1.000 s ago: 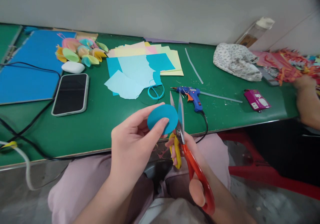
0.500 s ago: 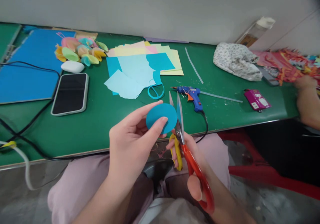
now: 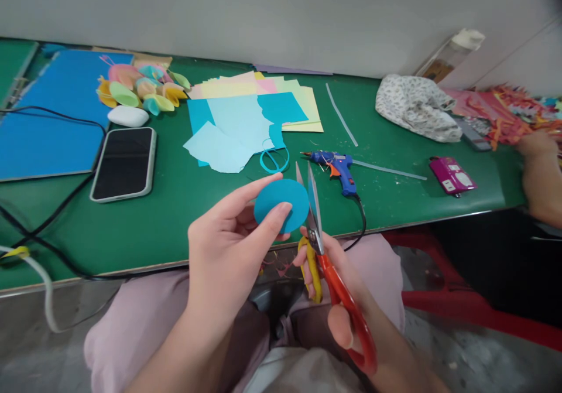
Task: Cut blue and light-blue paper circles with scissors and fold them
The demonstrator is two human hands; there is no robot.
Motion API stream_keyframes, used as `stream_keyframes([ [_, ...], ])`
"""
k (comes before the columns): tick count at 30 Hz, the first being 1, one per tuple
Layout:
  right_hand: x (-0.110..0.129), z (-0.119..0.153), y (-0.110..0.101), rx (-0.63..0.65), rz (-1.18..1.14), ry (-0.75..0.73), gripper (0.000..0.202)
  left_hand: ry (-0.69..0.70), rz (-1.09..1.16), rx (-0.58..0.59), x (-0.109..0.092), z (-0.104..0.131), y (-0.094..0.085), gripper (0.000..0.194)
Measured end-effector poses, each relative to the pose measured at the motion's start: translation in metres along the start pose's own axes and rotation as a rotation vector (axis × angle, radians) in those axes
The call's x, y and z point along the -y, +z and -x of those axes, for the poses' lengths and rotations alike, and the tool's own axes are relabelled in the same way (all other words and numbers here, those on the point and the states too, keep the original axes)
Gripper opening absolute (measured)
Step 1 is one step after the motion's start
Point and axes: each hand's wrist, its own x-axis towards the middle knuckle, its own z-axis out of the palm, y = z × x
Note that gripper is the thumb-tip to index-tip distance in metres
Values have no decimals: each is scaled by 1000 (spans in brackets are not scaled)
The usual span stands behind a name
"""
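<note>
Between thumb and fingers, my left hand [image 3: 232, 238] pinches a round piece of blue paper [image 3: 274, 200] above the table's front edge. My right hand [image 3: 346, 282] grips a pair of scissors [image 3: 317, 241] with one red and one yellow handle. The blades point away from me and stand slightly apart, close by the right rim of the disc. On the table beyond lie a curled blue paper strip [image 3: 275, 160] and light blue and teal paper sheets [image 3: 239, 129]. A blue glue gun [image 3: 333, 164] with a clear glue stick in it lies to the right of them.
On the left are a phone [image 3: 124, 164], a white case [image 3: 127, 116], paper petals [image 3: 144, 88] and black cables [image 3: 41, 252]. A patterned cloth [image 3: 410, 106], a purple box [image 3: 452, 175] and another person's arm [image 3: 542, 176] are on the right. A loose glue stick [image 3: 341, 115] lies farther back.
My left hand and the blue disc have shifted slightly left and up. The scissors stay nearly in place, their blades a little more apart.
</note>
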Motion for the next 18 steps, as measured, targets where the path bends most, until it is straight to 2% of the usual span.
stream_keyframes([
  [6, 0, 0, -1, 7, -45, 64, 62, -2, 6, -11, 0, -1, 0, 31],
  [18, -3, 0, 0, 2, -34, -6, 68, 5, -10, -1, 0, -2, -2, 33],
])
